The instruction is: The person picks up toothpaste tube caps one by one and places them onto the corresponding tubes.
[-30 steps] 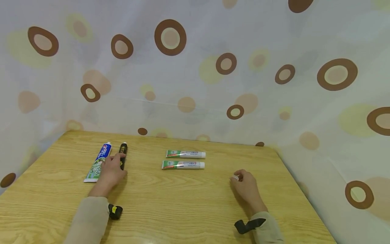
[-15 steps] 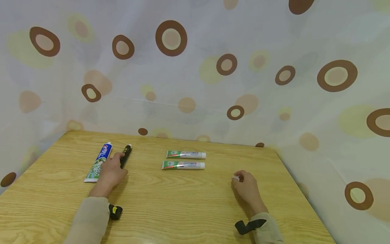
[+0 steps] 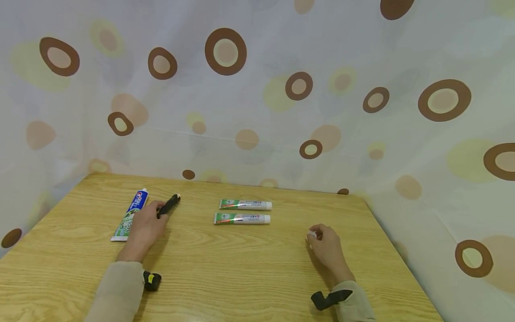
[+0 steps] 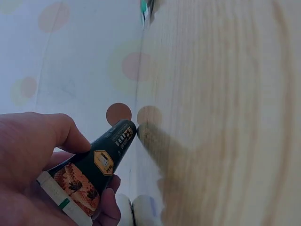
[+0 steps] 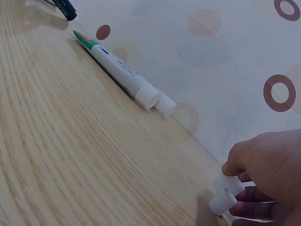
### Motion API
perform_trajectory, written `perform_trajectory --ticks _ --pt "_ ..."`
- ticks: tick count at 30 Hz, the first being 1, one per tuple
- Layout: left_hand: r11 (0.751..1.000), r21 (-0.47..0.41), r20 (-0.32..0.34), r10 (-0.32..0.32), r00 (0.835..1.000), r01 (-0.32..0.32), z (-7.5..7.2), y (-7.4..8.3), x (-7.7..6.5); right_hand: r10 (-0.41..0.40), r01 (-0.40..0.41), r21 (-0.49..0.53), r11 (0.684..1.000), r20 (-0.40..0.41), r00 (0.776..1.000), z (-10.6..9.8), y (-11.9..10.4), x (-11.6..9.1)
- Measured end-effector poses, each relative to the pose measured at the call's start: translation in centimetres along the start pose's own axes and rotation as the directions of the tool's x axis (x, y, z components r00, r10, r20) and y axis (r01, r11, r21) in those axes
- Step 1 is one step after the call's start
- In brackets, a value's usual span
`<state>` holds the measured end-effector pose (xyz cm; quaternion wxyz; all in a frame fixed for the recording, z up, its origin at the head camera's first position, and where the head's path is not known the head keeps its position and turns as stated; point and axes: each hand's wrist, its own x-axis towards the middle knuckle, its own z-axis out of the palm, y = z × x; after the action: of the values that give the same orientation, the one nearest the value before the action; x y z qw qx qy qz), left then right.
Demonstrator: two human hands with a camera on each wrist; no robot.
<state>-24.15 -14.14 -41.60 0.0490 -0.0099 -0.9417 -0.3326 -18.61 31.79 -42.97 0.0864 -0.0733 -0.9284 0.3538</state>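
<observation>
My left hand [image 3: 145, 226] grips a black tube [image 3: 169, 205], thumb on one side and fingers on the other. In the left wrist view the black tube [image 4: 101, 162] shows a honeycomb picture and a pale flat end near the palm; its far end points away, tilted. A blue and green toothpaste tube [image 3: 137, 200] lies just left of that hand, partly covered by it. My right hand [image 3: 327, 248] pinches small white caps [image 3: 311, 234] low over the table; in the right wrist view two white caps [image 5: 222, 202] seem to show between thumb and fingers.
Two small white and green toothpaste tubes [image 3: 245, 205] lie parallel at mid-table, white caps to the right. The wooden table [image 3: 241, 268] ends at the back against a sheet [image 3: 257, 112] with a circle pattern, which also rises at both sides.
The black tube has swung from nearly upright in the head view to leaning right, its far end now raised toward the right. The right hand has hardly moved.
</observation>
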Motion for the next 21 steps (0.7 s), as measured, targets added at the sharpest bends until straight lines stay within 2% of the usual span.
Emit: perform_trajectory --ticks 4,11,21 --pt "1.000 -0.013 -0.003 -0.006 1.000 0.006 -0.04 0.08 -0.17 0.005 -0.005 0.011 1.000 0.003 1.000 0.04 0.03 0.08" --pt "0.999 -0.034 0.069 -0.007 0.998 0.009 0.06 -0.02 -0.39 -0.010 0.010 0.007 1.000 -0.002 1.000 -0.06 -0.12 -0.09" --pt "0.999 -0.032 0.118 -0.026 0.993 0.030 -0.06 0.14 -0.49 -0.023 0.023 -0.015 1.000 -0.013 1.000 -0.22 -0.23 -0.12"
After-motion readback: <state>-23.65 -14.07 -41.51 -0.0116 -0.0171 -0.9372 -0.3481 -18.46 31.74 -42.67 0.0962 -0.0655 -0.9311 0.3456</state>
